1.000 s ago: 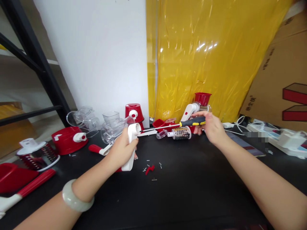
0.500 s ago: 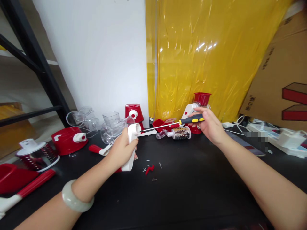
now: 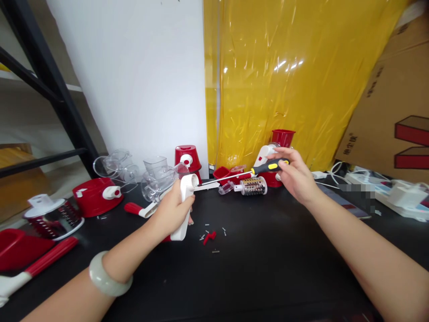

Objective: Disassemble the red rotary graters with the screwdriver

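My left hand [image 3: 174, 205] is wrapped round a white crank handle [image 3: 183, 223] whose round socket end faces right; a bit of red shows at its lower end. Between the fingers and thumb of my right hand [image 3: 296, 174] is a screwdriver [image 3: 266, 167] with a black and yellow grip. Its long shaft points left, and the tip is at the socket's opening; whether it touches a screw inside cannot be made out. On the black table below lie a small red plastic piece [image 3: 209, 237], several small screws [image 3: 224, 231] and a dark pin [image 3: 215, 252].
A metal grater drum [image 3: 254, 186] lies behind the hands. Clear plastic housings [image 3: 156, 179], a red base [image 3: 97, 197] and another drum [image 3: 53, 217] stand on the left. At the right are a power strip [image 3: 385, 192] with cables and a cardboard box [image 3: 389, 103].
The crank handle and my left hand have shifted very slightly right. My right hand's fingers have turned a little on the screwdriver grip, which has moved slightly right.
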### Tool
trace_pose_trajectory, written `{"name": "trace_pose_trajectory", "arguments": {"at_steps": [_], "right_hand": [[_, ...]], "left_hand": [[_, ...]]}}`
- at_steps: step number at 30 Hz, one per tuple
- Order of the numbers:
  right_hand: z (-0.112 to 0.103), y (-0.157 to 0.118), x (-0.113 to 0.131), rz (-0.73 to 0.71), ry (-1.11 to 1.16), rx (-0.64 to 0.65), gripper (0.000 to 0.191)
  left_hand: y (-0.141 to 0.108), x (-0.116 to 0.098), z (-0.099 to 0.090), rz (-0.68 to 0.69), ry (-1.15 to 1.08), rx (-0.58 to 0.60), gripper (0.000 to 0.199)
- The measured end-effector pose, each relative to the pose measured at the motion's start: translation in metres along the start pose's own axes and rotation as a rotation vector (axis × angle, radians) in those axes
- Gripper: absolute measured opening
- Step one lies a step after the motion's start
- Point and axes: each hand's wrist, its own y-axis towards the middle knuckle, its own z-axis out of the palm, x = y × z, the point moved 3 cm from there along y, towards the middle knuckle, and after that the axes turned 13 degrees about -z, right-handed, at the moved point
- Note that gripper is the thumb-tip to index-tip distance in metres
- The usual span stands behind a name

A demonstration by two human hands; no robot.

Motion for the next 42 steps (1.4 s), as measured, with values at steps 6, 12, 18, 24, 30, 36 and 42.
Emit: {"name": "trace_pose_trajectory", "arguments": {"at_steps": [6,12,18,24,30,36,42], "right_hand": [[-0.007,-0.004,-0.003,0.051,-0.36,0.106,0.039],[0.002,0.001,0.006,-0.109,-0.076,0.055,0.042],[-0.003,-0.003,0.002,0.007,-0.191,0.032,0.038],[-0.009,0.0,0.002,-0.082,-0.394,0.068,0.026],[-0.004,0.001,-0.002,-0.014,-0.027,0.062,0.028],[-0.011,-0.002,0.0,0.037,-0.65,0.11,0.031],[-0.006,0.001,-0.005,-0.02,-0.164,0.131,0.03]], "left_hand": [[0.002,0.002,0.0,0.009,0.023,-0.013,0.025],[0.006,0.005,0.0,-0.009,0.008,-0.006,0.023],[0.004,0.005,0.002,-0.002,0.048,0.011,0.024],[0.006,0.006,0.001,0.004,0.063,0.007,0.024],[0.004,0.006,0.003,-0.017,0.068,0.02,0.024],[0.004,0.005,0.003,-0.013,0.083,0.02,0.025],[0.004,0.005,0.003,-0.026,0.079,0.019,0.026]]}}
